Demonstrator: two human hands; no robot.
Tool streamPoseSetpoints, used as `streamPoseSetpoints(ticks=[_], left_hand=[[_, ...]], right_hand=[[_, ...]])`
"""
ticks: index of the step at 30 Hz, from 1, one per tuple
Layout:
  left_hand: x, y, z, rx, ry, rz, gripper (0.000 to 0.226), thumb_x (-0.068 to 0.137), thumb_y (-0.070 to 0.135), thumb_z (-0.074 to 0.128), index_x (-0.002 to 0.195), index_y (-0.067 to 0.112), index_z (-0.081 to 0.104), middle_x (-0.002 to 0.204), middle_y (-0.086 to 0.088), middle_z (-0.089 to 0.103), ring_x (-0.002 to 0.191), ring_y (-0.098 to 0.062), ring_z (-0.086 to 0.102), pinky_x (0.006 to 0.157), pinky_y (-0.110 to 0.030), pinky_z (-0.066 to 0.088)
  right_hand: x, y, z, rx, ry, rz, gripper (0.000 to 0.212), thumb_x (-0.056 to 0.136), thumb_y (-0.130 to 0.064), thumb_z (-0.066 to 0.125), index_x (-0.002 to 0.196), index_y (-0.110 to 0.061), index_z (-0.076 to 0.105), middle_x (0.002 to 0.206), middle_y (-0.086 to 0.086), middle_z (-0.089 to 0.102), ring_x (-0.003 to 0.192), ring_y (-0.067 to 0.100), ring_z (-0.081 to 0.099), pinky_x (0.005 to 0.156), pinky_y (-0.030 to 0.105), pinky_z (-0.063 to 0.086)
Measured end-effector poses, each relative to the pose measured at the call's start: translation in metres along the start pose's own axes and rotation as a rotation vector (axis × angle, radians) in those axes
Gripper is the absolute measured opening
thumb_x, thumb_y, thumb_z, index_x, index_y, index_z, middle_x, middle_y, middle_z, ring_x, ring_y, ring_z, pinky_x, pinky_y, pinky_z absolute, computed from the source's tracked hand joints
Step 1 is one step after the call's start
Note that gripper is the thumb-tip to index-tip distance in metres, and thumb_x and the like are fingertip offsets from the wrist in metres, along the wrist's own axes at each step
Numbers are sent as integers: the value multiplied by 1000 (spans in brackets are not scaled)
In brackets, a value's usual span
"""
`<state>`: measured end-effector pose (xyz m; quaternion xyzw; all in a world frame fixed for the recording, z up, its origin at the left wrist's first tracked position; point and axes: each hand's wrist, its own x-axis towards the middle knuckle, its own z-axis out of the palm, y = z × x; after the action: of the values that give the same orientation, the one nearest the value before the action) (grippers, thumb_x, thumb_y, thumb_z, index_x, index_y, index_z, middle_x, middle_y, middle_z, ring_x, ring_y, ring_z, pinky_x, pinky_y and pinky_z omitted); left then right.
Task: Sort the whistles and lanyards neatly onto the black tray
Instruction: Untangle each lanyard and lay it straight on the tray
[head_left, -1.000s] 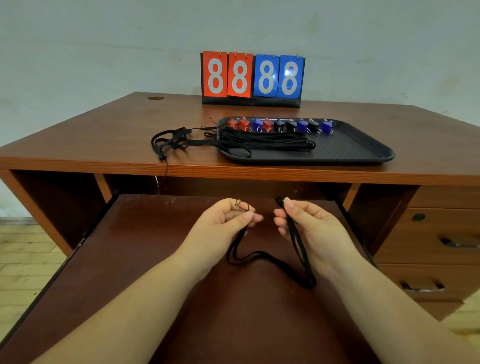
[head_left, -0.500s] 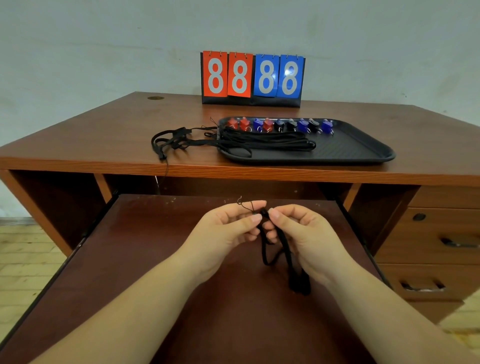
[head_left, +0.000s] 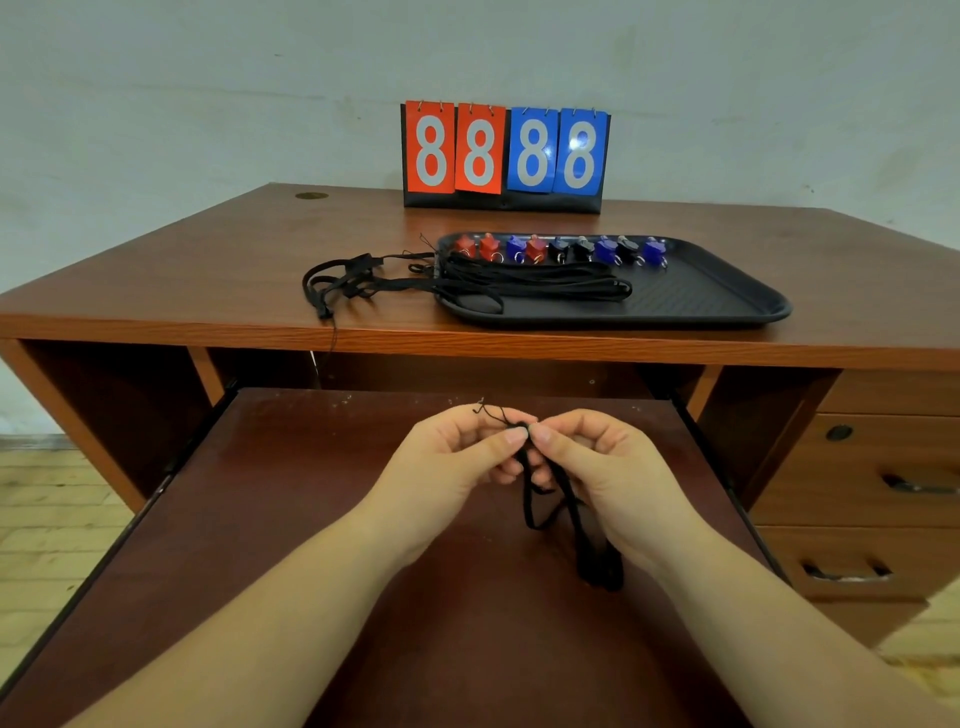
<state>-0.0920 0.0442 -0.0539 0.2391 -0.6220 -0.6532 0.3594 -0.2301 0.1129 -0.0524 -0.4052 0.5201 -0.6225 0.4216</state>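
1. Black lanyard (head_left: 550, 499) is pinched between both hands over the pull-out shelf (head_left: 260, 519), at 6 o'clock in my head view. Left hand (head_left: 457, 467) pinches the thin cord end between thumb and forefinger; right hand (head_left: 608, 478) pinches the strap right beside it, fingertips nearly touching. The folded strap hangs down under the right hand, its lower bend resting on or just above the shelf; can't tell which.
2. Black tray (head_left: 727, 306) sits on the worktop (head_left: 208, 270) at 12 o'clock, in front of the flip scoreboard (head_left: 504, 156).
3. Whistles (head_left: 561, 249), red, blue and black, stand in one row along the tray's far edge. That part reads as done.
4. Folded lanyards (head_left: 540, 283) lie across the tray's left half, just in front of the whistles.
5. Loose lanyard tangle (head_left: 348, 283) lies on the worktop at the tray's 9 o'clock, its straps running onto the tray's left rim. One thin thread hangs over the worktop's front edge.
6. Step in hand, my read: gathering the held lanyard's ends together to fold it into a compact bundle.
7. Next move calls for keeping the pinch tight so the folds don't spring open, then lifting the bundle up to 12 o'clock and laying it parallel to the ones already on the tray.
8. After that the loose tangle is left to separate and fold. Risk: the straps are interlinked, so pulling one may drag the tidy ones off the tray.
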Motion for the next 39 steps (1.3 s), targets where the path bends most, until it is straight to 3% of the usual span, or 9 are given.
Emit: streamPoseSetpoints(ticks=[5,7,9,12,16,23,28,32,39], left_hand=[[2,-1,-1,-19,91,7,10,84,2,61,87,9,67,64,3,67,58,-6,60,58,-16,50],[4,-2,-2,19,140,30,8,83,4,63,84,11,67,64,2,66,57,-7,60,58,-16,50],[4,-3,-3,74,184,56,7,82,6,65,84,12,67,64,4,66,57,-5,60,58,-16,49],[6,-2,-5,94,233,70,5,82,7,66,81,12,67,59,4,66,56,-4,61,56,-15,49],[9,-1,-9,-36,338,2,5,82,9,66,78,11,67,54,5,64,51,-4,61,53,-15,51],[18,2,-39,-301,545,-91,5,85,9,64,82,10,67,69,0,65,61,-6,65,57,-17,54],[21,3,-45,-340,555,-88,6,86,8,62,82,10,66,71,-1,65,62,-6,67,57,-16,54],[21,5,-49,-382,568,-84,5,86,8,63,83,9,66,73,-2,65,63,-7,68,57,-17,55],[21,7,-53,-404,549,-128,3,85,7,62,85,7,65,76,-5,66,67,-10,69,57,-18,56]], right_hand=[[-2,0,2,-271,-71,-40,18,91,-20,56,105,-18,67,91,-3,74,86,2,68,73,9,49],[-3,1,5,-346,-151,-61,21,94,-19,51,110,-21,65,90,-9,73,88,-5,66,77,5,44],[-4,1,6,-457,-203,-87,20,97,-19,47,107,-23,63,78,-11,69,80,-5,63,77,5,42],[-2,3,2,-588,-232,-76,20,98,-23,43,100,-24,63,58,-9,55,59,3,54,71,17,43],[2,3,-6,-582,-219,9,25,98,-28,44,98,-27,69,47,-14,44,45,1,42,65,29,45],[13,-3,-32,-644,-135,77,31,96,-34,45,80,-26,70,46,-13,42,46,1,44,67,30,50],[18,-7,-53,-685,-32,37,20,95,-23,51,87,-28,69,66,-7,58,60,5,55,70,21,48],[21,-8,-66,-586,28,40,17,91,-14,57,102,-19,70,79,-2,70,70,7,62,70,18,51],[19,-11,-66,-477,101,-8,19,82,-5,67,80,-23,72,78,4,74,70,11,70,71,19,57]])
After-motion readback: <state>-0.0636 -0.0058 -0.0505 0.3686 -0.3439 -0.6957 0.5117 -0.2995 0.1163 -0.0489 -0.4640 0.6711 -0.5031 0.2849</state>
